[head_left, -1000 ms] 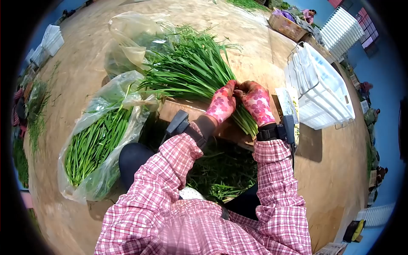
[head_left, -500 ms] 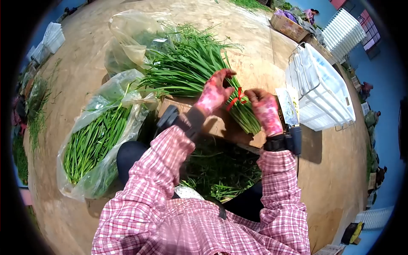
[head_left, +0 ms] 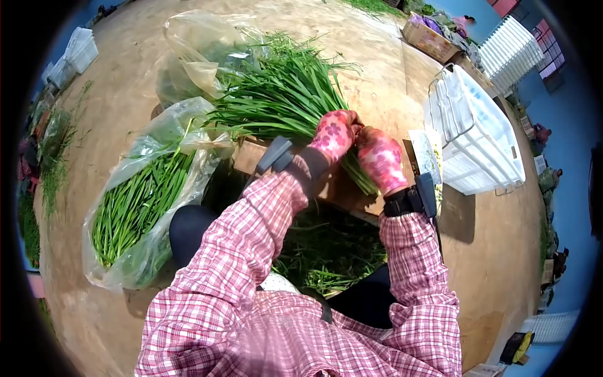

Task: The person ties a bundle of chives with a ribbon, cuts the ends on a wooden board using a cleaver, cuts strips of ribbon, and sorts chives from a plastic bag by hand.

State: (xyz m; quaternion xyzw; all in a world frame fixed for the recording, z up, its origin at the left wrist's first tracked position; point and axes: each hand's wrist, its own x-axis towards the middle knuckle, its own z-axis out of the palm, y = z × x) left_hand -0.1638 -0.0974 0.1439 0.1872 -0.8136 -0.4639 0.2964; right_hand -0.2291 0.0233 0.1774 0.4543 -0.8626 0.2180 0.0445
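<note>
Two hands (head_left: 335,134) (head_left: 380,157) in pink flowered gloves, one bunch of long green stalks (head_left: 286,100) between them, two translucent plastic bags (head_left: 137,267) (head_left: 195,47) at left; white plastic wire-handled crates (head_left: 480,157) at right overlap beyond counting.

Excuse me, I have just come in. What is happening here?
A person in a checked shirt is working on a bunch of green leaves. The left hand and right hand are close together over its stems; their exact grip is hidden. More greens lie in a plastic bag at left, and a white crate is at right.
</note>
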